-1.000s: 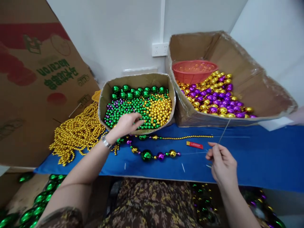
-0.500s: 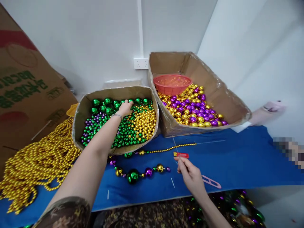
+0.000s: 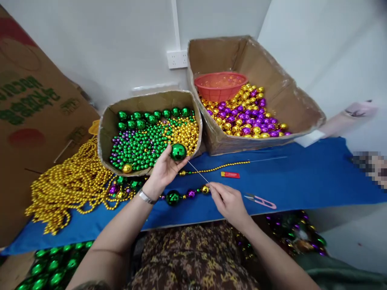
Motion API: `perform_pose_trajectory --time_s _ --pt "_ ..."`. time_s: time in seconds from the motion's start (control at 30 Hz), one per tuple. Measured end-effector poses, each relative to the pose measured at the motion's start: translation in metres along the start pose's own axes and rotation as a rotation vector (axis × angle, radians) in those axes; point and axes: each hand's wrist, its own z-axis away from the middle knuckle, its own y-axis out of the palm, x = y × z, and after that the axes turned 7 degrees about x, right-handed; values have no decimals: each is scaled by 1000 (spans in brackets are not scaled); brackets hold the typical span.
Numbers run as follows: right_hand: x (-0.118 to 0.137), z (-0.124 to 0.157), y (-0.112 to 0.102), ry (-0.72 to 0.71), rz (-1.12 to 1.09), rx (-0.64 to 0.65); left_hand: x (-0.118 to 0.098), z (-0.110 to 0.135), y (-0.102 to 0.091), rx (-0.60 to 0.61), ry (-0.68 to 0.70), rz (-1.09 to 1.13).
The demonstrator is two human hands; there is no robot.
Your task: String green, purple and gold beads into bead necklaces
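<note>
My left hand (image 3: 165,169) grips a large shiny green bead (image 3: 178,152) just in front of the smaller cardboard box (image 3: 104,133) of green, gold and purple beads. My right hand (image 3: 228,201) pinches a long thin needle (image 3: 198,172) whose tip points at the green bead. A partly strung strand (image 3: 181,196) with a big green, a purple and a gold bead lies on the blue cloth (image 3: 302,177) below my hands.
A larger cardboard box (image 3: 305,108) at the back right holds gold and purple beads and an orange basket (image 3: 220,85). A heap of gold bead strands (image 3: 69,183) lies left. A red lighter (image 3: 230,175) and small snips (image 3: 261,200) rest on the cloth. Green beads (image 3: 51,268) sit below the table edge.
My left hand has come back out of the box holding a large green bead. My right hand has raised the needle toward it. The view shifted slightly.
</note>
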Motion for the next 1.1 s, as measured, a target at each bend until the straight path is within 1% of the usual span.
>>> perform_pose_trajectory --time_s 0.13,0.27,0.47,0.53,0.67,0.77,0.9,1.0,1.1 --pt "2 6 -2 -6 87 25 9 10 2 -23 4 71" --pt "2 10 -4 1 149 47 12 16 2 -28 16 73" --pt "1 13 -5 -43 269 30 20 25 -1 38 157 -9" --pt "1 12 -3 -47 288 29 25 29 0 73 172 -58" --pt "2 11 -1 -25 267 44 40 39 1 149 133 -165" --pt "1 12 -1 -11 200 54 47 44 2 188 100 -156" --pt "1 14 1 -12 145 50 50 47 1 203 96 -139" --pt "1 13 3 -26 163 50 56 50 1 202 111 -189" --pt "1 12 3 -35 162 53 61 54 -1 235 92 -255"
